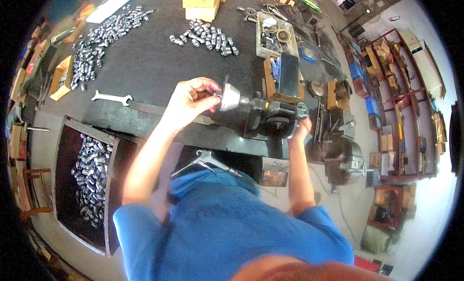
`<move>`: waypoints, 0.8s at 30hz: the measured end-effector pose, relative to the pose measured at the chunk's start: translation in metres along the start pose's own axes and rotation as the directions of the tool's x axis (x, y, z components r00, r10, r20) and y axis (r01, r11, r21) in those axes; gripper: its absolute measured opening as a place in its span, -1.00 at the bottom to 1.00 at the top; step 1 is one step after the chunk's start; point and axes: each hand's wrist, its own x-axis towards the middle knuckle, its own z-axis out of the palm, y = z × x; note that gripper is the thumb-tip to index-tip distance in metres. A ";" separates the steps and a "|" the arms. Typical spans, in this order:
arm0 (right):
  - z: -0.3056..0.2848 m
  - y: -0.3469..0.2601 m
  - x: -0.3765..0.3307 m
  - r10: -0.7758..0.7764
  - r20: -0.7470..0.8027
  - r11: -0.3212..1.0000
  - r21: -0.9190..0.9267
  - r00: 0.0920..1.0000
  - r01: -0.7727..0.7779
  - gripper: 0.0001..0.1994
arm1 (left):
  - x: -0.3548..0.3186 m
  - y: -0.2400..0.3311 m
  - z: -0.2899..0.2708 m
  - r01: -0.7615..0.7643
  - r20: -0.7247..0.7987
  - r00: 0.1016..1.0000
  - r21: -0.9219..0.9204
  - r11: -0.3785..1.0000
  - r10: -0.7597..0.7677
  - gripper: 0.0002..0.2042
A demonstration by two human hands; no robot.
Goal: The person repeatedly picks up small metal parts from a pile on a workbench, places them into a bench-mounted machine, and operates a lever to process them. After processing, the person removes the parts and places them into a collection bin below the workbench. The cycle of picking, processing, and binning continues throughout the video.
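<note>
My left hand (195, 98) pinches a small metal fitting (219, 94) against the open face of a silver cone-shaped chuck (230, 98). The chuck sits on the left end of a dark bench-mounted spindle machine (278, 115), its axis running left to right. At the machine's right end is my right hand (302, 128), closed around a part there; the machine hides most of the fingers and what they grip. Shiny metal fittings (208, 37) lie loose on the dark bench (145, 54) beyond, with a larger pile of fittings (108, 34) at the far left.
An open-ended wrench (112, 98) lies left on the bench. Below it, a dark drawer (110, 184) holds many fittings. An air blow gun (207, 158) is near my lap. Cardboard box (285, 90), tool tray (270, 32) and bench vise (344, 158) stand right; shelves (403, 107) behind.
</note>
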 end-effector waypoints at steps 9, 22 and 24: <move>0.006 -0.009 0.025 -0.094 0.163 0.984 -0.137 0.982 0.117 -0.84 | 0.001 0.002 0.001 0.087 -0.021 0.996 -0.017 0.996 -0.088 -0.85; -0.025 -0.078 -0.050 -0.280 0.313 0.928 0.331 0.908 0.172 -0.81 | -0.001 -0.002 -0.005 0.089 -0.055 0.994 -0.110 0.990 -0.096 -0.82; -0.041 -0.060 -0.057 -0.205 0.301 0.956 0.266 0.931 0.124 -0.80 | 0.000 -0.003 -0.004 0.073 -0.053 0.995 -0.133 0.988 -0.081 -0.83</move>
